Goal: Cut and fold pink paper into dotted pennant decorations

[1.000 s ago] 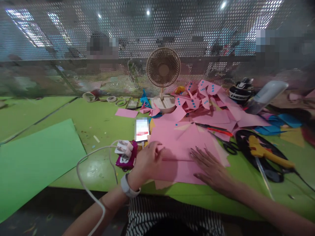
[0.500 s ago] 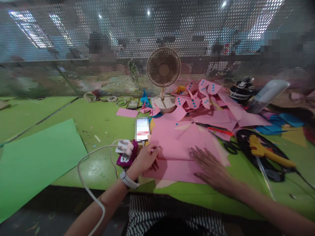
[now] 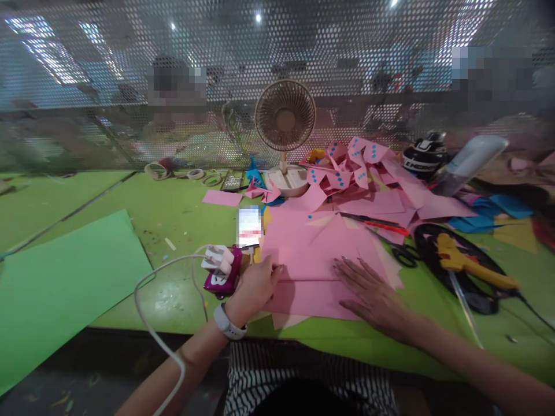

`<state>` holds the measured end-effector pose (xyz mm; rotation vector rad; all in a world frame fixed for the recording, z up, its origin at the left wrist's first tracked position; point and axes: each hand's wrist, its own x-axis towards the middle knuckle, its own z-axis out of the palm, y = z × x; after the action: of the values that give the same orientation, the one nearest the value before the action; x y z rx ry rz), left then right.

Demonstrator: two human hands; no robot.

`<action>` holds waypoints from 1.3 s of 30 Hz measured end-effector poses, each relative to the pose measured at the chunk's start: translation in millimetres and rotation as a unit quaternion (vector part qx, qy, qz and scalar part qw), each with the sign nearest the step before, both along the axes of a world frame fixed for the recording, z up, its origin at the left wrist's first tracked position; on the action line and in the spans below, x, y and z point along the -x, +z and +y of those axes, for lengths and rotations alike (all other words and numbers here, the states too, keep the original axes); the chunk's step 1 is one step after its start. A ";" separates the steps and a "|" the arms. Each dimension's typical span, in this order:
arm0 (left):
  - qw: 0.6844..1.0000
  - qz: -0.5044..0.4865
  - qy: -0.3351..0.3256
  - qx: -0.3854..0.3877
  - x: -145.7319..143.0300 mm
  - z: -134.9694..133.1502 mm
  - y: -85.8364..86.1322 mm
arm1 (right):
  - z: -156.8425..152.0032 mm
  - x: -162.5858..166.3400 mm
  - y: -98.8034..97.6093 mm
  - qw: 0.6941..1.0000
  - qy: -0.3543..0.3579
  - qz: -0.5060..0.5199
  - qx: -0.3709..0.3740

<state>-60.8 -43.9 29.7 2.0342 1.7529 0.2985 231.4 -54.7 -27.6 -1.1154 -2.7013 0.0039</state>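
Observation:
A pink sheet of paper (image 3: 316,245) lies in front of me, with a straight crease or folded edge running across it and a pink strip (image 3: 312,297) below that line. My right hand (image 3: 368,292) rests flat on its right part, fingers stretched out and somewhat apart. At the left end of the crease, my left hand (image 3: 258,283) has its fingers curled together against the paper; the fingertips are partly hidden. A pale watch is on the left wrist. Paler sheets (image 3: 288,321) stick out from under the pink one.
Left of the paper are a purple power block (image 3: 225,277) with a white plug and cable, and a lit phone (image 3: 250,226). Black scissors (image 3: 405,255) and a yellow glue gun (image 3: 472,268) lie right. Folded pink papers (image 3: 347,170) and a fan (image 3: 285,121) stand behind.
My left hand has drawn its fingers closer together and rolled slightly over the paper's left edge. My right hand stays flat in place. The view has shifted slightly.

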 end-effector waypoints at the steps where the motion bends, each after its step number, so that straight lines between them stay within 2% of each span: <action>1: 0.998 0.050 -0.003 -0.033 -0.8 -0.9 0.6 | -0.1 0.1 0.3 1.000 0.000 -0.003 0.000; 4: 0.988 0.145 -0.008 -0.053 -4.5 -3.2 2.9 | -0.4 0.6 1.3 1.000 0.000 -0.008 0.000; 8: 0.978 0.201 -0.036 -0.050 -6.6 -7.3 2.6 | -0.8 0.9 2.1 1.000 0.000 -0.012 -0.001; 13: 0.964 0.223 -0.083 -0.119 -4.7 -14.3 -3.3 | -0.7 0.8 2.9 1.000 0.004 0.000 0.000; 18: 0.950 0.235 -0.089 -0.186 -2.4 -13.9 -7.2 | 0.1 1.0 2.4 1.000 0.003 0.002 0.007; 24: 0.933 0.220 -0.110 -0.262 -3.7 -10.1 -4.0 | 0.2 0.8 1.1 1.000 0.006 0.019 -0.003; 27: 0.928 0.181 -0.179 -0.273 -18.6 -14.2 -1.9 | 0.1 0.9 1.4 1.000 0.004 0.011 -0.006; 29: 0.923 0.142 -0.245 -0.261 -30.9 -17.5 -4.4 | 0.2 1.2 1.4 1.000 0.004 0.006 -0.005; 31: 0.922 0.106 -0.284 -0.241 -40.2 -19.6 -9.7 | 0.6 1.5 1.1 1.000 0.003 0.006 -0.003; 35: 0.933 0.072 -0.288 -0.205 -44.3 -19.4 -20.5 | 0.8 2.3 1.5 1.000 0.004 0.015 -0.003; 39: 0.937 0.065 -0.285 -0.192 -41.6 -17.9 -22.6 | -0.7 2.8 4.0 1.000 -0.018 0.024 -0.003</action>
<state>-19.2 -61.8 7.0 2.7888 1.1471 0.3425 228.6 -55.4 -23.6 -1.1469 -2.6365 0.0172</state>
